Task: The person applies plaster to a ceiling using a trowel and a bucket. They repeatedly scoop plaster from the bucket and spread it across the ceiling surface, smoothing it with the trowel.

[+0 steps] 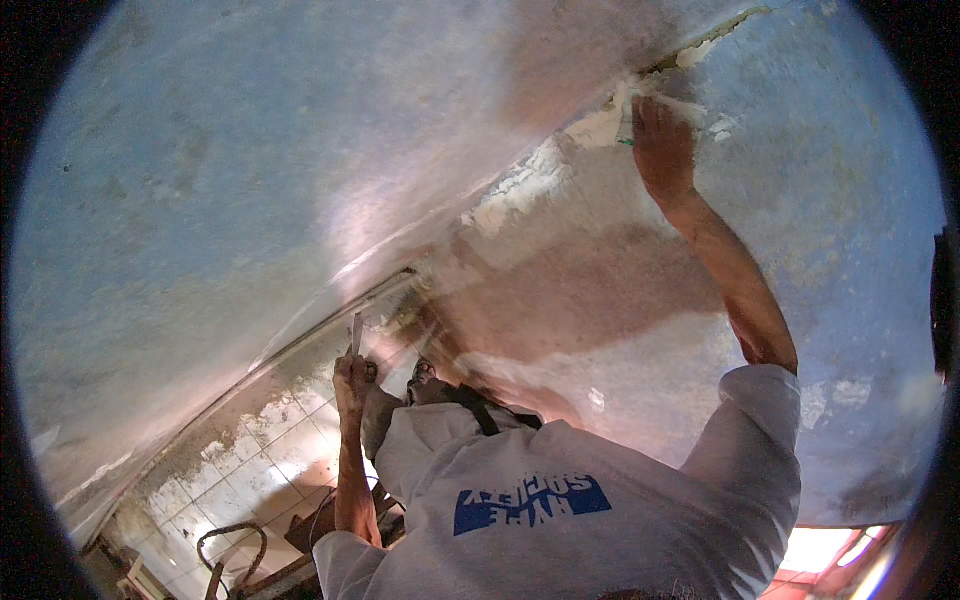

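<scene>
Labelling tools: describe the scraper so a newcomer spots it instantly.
Start at the big blue-grey plastered surface and drop to the tiled area lower left. There the left hand grips the scraper: the only thin pale blade standing upright; the right hand is far off at the filled crack.

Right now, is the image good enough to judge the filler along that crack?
Head view: only roughly. The whole frame is soft, so the crack and the raised hand of the person in the white shirt lack fine detail. A pale glare streak crosses the centre, brownish shadow lies below the crack, the lit opening is blown out, and the fisheye bends edges.
</scene>
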`<state>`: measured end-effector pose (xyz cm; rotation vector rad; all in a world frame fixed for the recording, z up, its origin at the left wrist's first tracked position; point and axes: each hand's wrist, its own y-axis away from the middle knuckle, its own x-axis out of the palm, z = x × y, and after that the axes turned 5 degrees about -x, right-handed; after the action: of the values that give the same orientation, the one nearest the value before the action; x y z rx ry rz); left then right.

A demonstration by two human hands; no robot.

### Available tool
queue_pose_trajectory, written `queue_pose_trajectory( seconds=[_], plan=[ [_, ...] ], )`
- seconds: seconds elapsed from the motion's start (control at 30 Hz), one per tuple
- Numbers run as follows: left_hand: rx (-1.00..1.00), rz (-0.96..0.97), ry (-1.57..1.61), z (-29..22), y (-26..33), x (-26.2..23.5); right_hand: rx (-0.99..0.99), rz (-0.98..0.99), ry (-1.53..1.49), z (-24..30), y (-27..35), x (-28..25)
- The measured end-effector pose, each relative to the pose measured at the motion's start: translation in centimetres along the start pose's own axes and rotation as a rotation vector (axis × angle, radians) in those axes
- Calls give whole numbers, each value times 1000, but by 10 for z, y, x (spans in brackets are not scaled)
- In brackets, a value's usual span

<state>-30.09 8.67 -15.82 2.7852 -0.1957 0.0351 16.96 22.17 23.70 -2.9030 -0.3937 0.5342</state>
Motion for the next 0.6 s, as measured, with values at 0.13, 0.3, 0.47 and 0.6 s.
queue_pose_trajectory(
  seconds=[0.13, 0.3, 0.47, 0.6],
  plan=[
    [122, -25, -289, 51, -9, -12, -116, 71, -13, 11, 10, -5],
    [-42, -10, 77, 74, -7, -11, -260, 324, -39, 4, 36, -4],
    [14, -47, -139, 15, 1, -4, -48, 78, 51, -33, 3, -57],
    [-18, -21, 20, 20, -2, -2, 25, -27, -25, -30, -13, -20]
  ],
)
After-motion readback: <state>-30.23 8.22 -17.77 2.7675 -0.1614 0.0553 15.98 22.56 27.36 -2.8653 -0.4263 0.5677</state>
